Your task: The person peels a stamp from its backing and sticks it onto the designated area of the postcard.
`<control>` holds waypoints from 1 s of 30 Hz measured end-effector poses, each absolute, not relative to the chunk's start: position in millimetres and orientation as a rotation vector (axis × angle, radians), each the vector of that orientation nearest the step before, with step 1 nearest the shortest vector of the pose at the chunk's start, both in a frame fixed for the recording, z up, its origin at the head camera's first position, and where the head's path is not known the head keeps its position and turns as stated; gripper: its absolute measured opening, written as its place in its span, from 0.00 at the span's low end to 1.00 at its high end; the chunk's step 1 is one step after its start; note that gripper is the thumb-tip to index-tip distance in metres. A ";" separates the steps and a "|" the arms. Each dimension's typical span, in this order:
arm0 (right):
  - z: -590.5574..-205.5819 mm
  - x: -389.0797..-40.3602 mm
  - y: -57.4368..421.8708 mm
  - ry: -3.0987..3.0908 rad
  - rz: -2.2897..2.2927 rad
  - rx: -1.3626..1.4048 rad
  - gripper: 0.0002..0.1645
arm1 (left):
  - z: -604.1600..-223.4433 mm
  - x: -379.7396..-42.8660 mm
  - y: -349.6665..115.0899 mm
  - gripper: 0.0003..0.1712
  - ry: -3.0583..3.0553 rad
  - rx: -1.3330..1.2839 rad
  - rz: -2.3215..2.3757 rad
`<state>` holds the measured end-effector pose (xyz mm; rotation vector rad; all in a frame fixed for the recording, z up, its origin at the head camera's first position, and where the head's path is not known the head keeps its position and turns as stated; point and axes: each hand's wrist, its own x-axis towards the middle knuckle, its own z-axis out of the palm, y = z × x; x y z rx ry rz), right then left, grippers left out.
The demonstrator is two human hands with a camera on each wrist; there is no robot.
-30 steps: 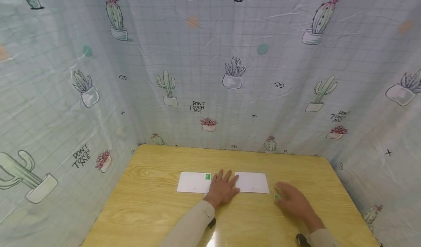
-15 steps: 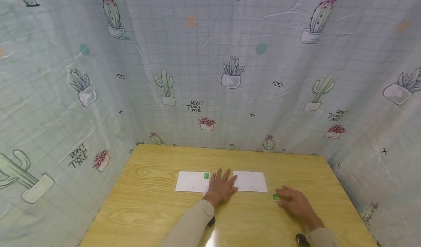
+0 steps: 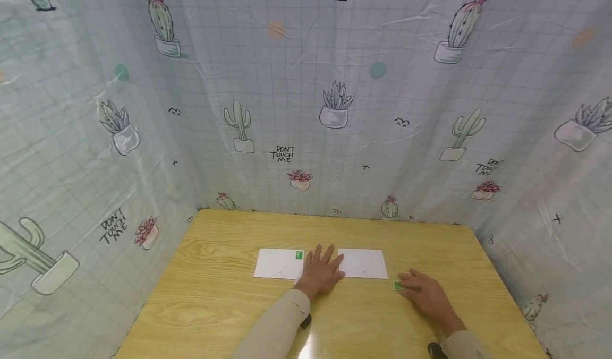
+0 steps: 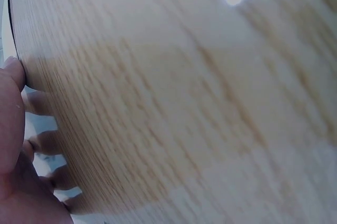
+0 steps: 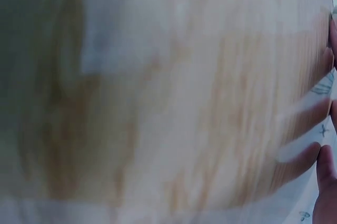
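Note:
Two white sheets that look like envelopes lie side by side on the wooden table. The left envelope [image 3: 274,264] bears a green stamp [image 3: 299,255] in its upper right corner; the right envelope [image 3: 365,263] shows no stamp. Between them my left hand [image 3: 319,275] rests with fingers spread, its fingertips by the inner edges of both. A loose green stamp [image 3: 397,285] lies on the table right of the second envelope. My right hand [image 3: 427,294] touches its right side with loosely bent fingers, covering part of it. Neither wrist view shows the stamps.
The glossy wooden table [image 3: 201,284] extends left, right and in front of the hands. A cactus-print curtain [image 3: 334,136] encloses its back and sides.
My right hand has settled at the loose stamp, its fingertips now covering more of the stamp's right side. The left hand stays in place; the view shifts slightly.

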<state>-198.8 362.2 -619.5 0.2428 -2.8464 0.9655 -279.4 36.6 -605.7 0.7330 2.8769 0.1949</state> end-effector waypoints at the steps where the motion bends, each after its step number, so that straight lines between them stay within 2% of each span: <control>1: -619.4 -198.8 361.2 -2.844 0.960 0.241 0.11 | -605.5 -279.1 36.4 0.33 2.876 0.732 0.200; 11: -622.0 -198.8 357.1 -2.849 0.944 0.201 0.06 | -605.4 -278.8 35.8 0.33 2.869 0.726 0.208; 23: -629.1 -198.2 356.5 -2.688 0.844 0.232 0.11 | -610.6 -281.7 36.2 0.33 2.849 0.721 0.227; 30: -620.1 -199.6 351.6 -2.644 0.736 0.266 0.10 | -613.2 -283.6 36.2 0.34 2.835 0.721 0.247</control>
